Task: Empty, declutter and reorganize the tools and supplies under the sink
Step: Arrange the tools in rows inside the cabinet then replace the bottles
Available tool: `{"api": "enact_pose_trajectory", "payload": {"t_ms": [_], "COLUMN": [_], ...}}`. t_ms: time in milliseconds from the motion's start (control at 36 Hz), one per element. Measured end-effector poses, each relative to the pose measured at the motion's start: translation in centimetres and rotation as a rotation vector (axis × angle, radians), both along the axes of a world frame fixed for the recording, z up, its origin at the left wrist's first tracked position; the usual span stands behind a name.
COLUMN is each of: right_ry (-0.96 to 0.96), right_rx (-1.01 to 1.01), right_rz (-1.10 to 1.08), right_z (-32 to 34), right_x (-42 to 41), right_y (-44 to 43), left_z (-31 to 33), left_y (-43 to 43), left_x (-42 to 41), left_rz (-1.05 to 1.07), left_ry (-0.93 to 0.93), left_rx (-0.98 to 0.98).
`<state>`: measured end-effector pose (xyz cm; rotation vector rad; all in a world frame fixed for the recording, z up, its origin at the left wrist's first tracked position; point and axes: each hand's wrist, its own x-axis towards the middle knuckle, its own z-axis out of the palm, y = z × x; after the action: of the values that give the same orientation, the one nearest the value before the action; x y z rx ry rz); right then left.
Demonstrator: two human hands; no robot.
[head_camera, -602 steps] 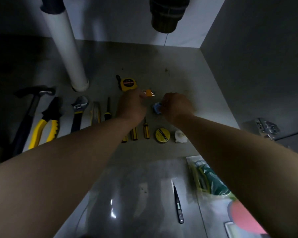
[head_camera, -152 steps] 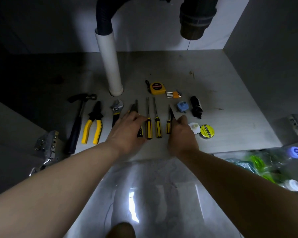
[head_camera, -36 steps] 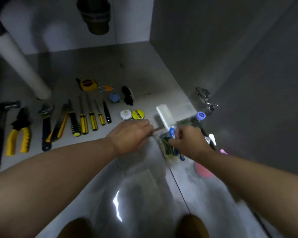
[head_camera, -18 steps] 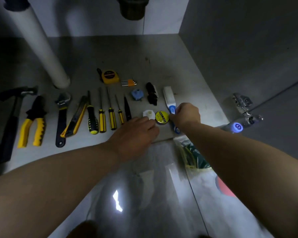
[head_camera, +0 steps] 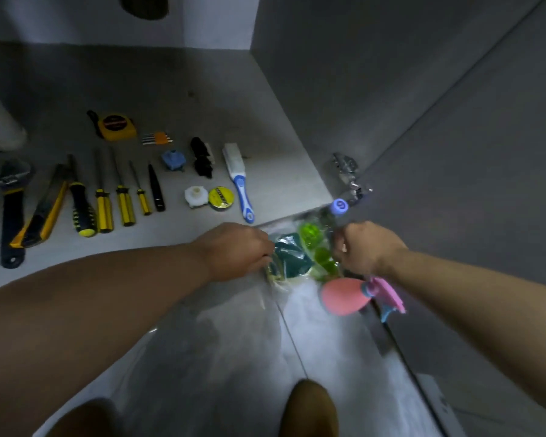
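On the floor in front of the cabinet lies a clear plastic bag (head_camera: 303,253) with green and teal items inside. My left hand (head_camera: 237,250) grips its left edge; my right hand (head_camera: 364,250) grips its right side. On the cabinet floor (head_camera: 202,89) tools lie in a row: wrench (head_camera: 11,203), utility knife (head_camera: 44,209), several yellow-handled screwdrivers (head_camera: 123,200). Further right sit a white cap (head_camera: 196,197), a round yellow tin (head_camera: 221,198) and a blue-and-white brush (head_camera: 238,181). A tape measure (head_camera: 115,126) and hex keys (head_camera: 156,138) lie behind.
A pink sponge-headed scrubber (head_camera: 344,294) lies on the tiled floor just below my right hand. A door hinge (head_camera: 349,175) sticks out at the cabinet's right wall. A white drain pipe (head_camera: 0,130) stands at the left. A blue clip (head_camera: 172,159) and a black item (head_camera: 202,157) lie mid-shelf.
My right hand let go of the blue-and-white brush, which now lies on the cabinet floor. Both hands drew back out of the cabinet onto the plastic bag on the floor.
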<state>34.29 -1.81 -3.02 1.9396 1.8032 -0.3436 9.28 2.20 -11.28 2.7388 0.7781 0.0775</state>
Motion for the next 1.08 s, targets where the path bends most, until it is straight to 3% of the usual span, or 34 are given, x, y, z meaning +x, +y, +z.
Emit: {"api": "enact_pose_trajectory", "payload": {"t_ms": [139, 278, 611, 750, 861, 944, 1028, 1083], "right_ry": [-0.149, -0.129, 0.330, 0.632, 0.851, 0.729, 0.341, 0.186], "right_rx": [0.003, -0.042, 0.169, 0.217, 0.301, 0.337, 0.128, 0.065], "right_rz": [0.021, -0.062, -0.260, -0.418, -0.637, -0.654, -0.383, -0.271], "right_z": [0.4, -1.4, 4.9, 8.2, 7.2, 4.4, 0.9, -1.1], "right_x": [2.7, 3.0, 3.1, 2.0, 2.0, 2.7, 3.4, 3.1], "right_y": [-4.9, -7.2, -3.8, -1.0, -0.1, -0.1, -0.9, -1.6], "left_z": [1.5, 2.1, 1.0, 2.2, 2.7, 2.7, 2.6, 2.5], "left_y": [-0.3, -0.9, -2.6, -3.0, -2.6, -1.9, -1.2, -0.9], "left_x": [4.3, 7.7, 9.4, 8.8, 7.2, 5.2, 2.8, 1.3], "left_rz": [-0.014, 0.031, 0.108, 0.183, 0.340, 0.490, 0.589, 0.627], "left_ry": [-0.004, -0.023, -0.192, -0.341, -0.383, -0.447, -0.545, -0.605], "left_rx": [-0.080, -0.236, -0.716, -0.793, -0.726, -0.742, -0.782, -0.795]}}
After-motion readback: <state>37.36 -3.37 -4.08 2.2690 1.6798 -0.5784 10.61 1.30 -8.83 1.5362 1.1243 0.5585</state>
